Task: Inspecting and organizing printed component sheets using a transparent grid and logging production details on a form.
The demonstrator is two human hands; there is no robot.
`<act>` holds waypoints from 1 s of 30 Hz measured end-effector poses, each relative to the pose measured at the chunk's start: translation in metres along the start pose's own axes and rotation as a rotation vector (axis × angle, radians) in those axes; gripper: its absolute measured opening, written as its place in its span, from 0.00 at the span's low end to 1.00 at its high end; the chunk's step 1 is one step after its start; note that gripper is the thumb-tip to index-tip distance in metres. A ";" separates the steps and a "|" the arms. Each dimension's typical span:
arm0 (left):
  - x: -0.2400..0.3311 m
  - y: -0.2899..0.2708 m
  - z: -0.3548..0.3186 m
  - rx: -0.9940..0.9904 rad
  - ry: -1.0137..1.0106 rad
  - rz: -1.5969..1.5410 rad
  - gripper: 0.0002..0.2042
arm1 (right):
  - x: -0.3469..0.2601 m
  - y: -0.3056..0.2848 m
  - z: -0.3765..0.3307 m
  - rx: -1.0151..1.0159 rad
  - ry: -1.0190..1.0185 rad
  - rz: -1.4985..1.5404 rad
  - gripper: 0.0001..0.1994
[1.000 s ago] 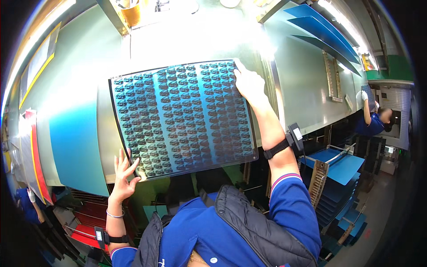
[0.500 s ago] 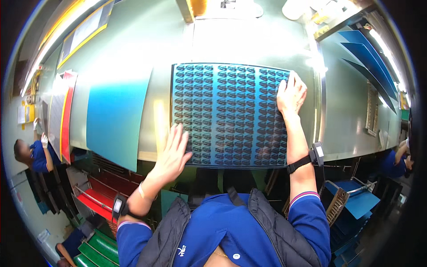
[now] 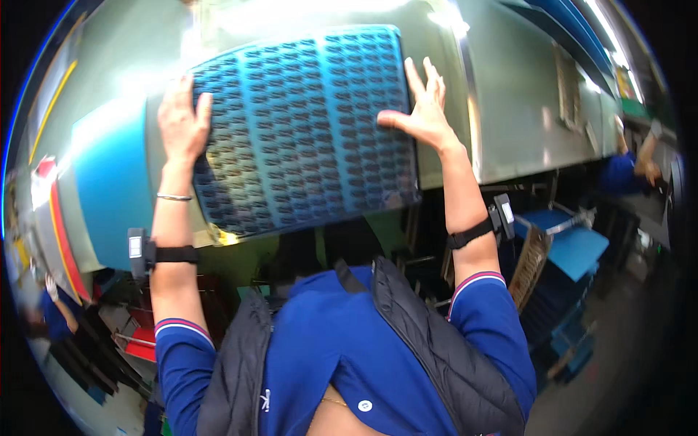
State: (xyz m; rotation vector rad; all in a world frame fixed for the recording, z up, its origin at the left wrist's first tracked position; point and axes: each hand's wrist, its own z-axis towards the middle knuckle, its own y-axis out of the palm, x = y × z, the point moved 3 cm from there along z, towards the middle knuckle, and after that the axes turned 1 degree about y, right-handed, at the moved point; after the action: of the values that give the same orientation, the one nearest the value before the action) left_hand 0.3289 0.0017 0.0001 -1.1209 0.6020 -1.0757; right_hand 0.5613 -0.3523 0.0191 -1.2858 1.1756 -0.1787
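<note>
A blue sheet point(image 3: 309, 123) with rows of dark repeated shapes in three column blocks lies before me, its near edge at the table's front edge. At its left side, my left hand point(image 3: 183, 123) has its fingers stretched along the edge and the thumb apart. My right hand point(image 3: 427, 112) spreads its fingers just beyond the right edge, with the thumb over the printed face. Both hands are open at the sheet's sides; how firmly they touch it I cannot tell. Blur softens the print.
To the left lies a plain blue sheet point(image 3: 109, 182), with a red-edged board point(image 3: 65, 247) beyond it. Racks with blue sheets point(image 3: 567, 243) stand below the table at the right. Other people point(image 3: 58, 301) work at the far left and far right.
My left hand has gone from the sheet's lower left area up to its left edge. The right hand has opened wider at the right edge. The view has shifted and the sheet appears tilted.
</note>
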 end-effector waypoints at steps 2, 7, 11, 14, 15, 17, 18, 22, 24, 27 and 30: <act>-0.001 0.002 0.000 -0.024 -0.016 -0.025 0.27 | 0.019 -0.007 -0.055 -0.093 -0.084 -0.076 0.62; -0.005 0.002 0.000 -0.073 -0.068 -0.018 0.27 | 0.033 -0.013 -0.113 -0.157 -0.044 -0.084 0.64; 0.007 0.001 0.004 -0.064 -0.118 -0.035 0.26 | 0.038 -0.017 -0.116 -0.120 -0.091 -0.137 0.63; 0.020 0.012 0.010 -0.027 -0.060 -0.094 0.25 | 0.039 -0.021 -0.124 -0.061 -0.148 -0.147 0.58; 0.017 0.002 0.007 -0.056 -0.092 -0.092 0.25 | 0.036 -0.019 -0.123 -0.089 -0.143 -0.145 0.57; 0.020 -0.006 0.008 0.053 -0.003 -0.175 0.22 | 0.018 -0.018 -0.120 -0.139 -0.163 -0.237 0.54; 0.024 -0.015 0.008 0.142 0.046 -0.169 0.20 | 0.004 -0.016 -0.113 -0.165 -0.201 -0.307 0.53; 0.007 -0.007 -0.007 -0.014 -0.129 -0.071 0.30 | -0.094 0.051 -0.080 -0.443 -0.607 -0.199 0.39; 0.007 -0.007 -0.005 0.014 -0.112 -0.118 0.28 | -0.098 0.070 -0.039 -0.363 -0.790 -0.328 0.34; 0.013 -0.004 -0.005 0.013 -0.108 -0.205 0.28 | -0.031 0.036 0.062 0.074 -0.539 -0.529 0.28; 0.018 -0.002 -0.006 0.115 -0.027 -0.067 0.26 | 0.042 0.015 0.103 0.314 -0.488 -0.524 0.31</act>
State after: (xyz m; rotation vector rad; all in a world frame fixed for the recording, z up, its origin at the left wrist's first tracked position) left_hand 0.3307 -0.0175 0.0022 -1.0599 0.4775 -1.1369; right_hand 0.6504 -0.3101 -0.0342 -1.2388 0.3636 -0.3905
